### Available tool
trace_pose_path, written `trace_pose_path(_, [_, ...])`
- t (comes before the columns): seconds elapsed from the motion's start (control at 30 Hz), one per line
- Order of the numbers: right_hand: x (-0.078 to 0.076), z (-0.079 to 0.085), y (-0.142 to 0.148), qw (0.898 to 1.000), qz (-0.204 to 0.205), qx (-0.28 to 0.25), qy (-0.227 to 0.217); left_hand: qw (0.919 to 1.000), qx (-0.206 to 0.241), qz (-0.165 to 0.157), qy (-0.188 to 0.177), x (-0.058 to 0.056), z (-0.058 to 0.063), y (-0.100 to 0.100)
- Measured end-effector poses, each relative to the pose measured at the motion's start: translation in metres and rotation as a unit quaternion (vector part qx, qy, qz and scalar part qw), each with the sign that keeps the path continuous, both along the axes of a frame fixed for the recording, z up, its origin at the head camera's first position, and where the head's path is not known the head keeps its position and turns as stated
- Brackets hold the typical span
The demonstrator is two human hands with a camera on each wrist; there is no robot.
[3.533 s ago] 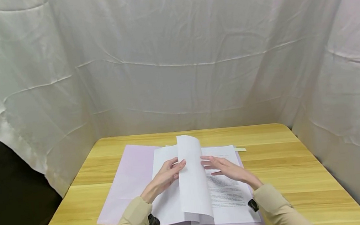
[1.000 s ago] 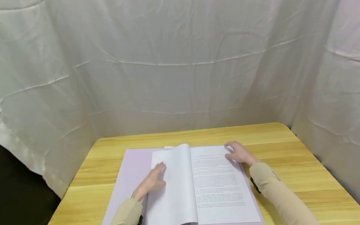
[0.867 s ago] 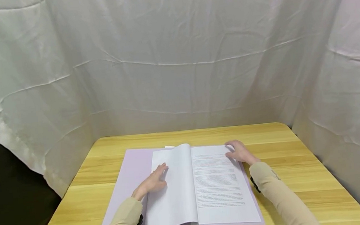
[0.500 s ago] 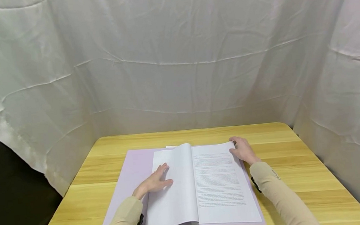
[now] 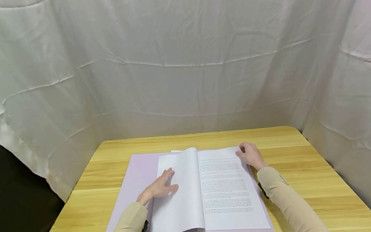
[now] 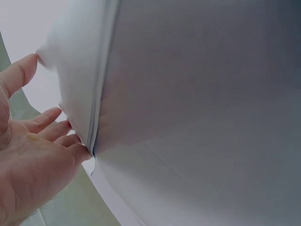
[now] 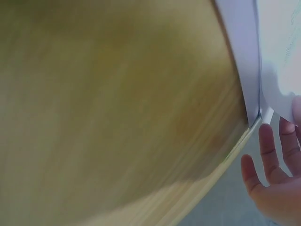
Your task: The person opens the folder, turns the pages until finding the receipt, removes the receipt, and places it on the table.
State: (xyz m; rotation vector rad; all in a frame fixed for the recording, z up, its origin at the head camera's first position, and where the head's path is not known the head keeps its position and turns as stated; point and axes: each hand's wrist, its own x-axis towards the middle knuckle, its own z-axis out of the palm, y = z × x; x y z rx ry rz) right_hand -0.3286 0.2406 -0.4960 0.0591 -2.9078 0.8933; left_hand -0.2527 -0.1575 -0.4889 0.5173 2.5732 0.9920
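White page point(image 5: 226, 186) pinched in right hand point(image 5: 251, 155); left hand point(image 5: 158, 186) spread on sheets point(image 5: 180, 208).

No word, number or brand can be read here. On the white printed page point(image 5: 230, 191), which lies on the right side of the open lilac folder point(image 5: 137, 183), small dark lines of print point(image 5: 224, 185) stand in several blocks from the far part toward the near part, but the letters are too small for reading. In the right wrist view, this print shows only as faint marks.
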Motion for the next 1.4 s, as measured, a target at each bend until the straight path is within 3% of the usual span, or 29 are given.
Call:
trace_pose_path(0.3, [0.002,0.001,0.001,1.0,-0.008,-0.017,0.013,1.0,0.0,0.001,0.002,-0.001,-0.003,0.0])
trace_pose_path(0.73, [0.01,0.009,-0.001,0.997,0.037,-0.067,-0.006,1.0,-0.003,0.004,-0.002,-0.003,-0.003,-0.001])
trace_pose_path(1.07, [0.025,0.018,-0.004,0.987,0.088,-0.131,-0.042,0.9999,0.011,0.005,0.001,-0.003,-0.004,-0.002])
trace_pose_path(1.4, [0.041,0.027,-0.005,0.965,0.115,-0.209,-0.11,0.9997,0.019,0.01,0.004,-0.002,-0.003,-0.001])
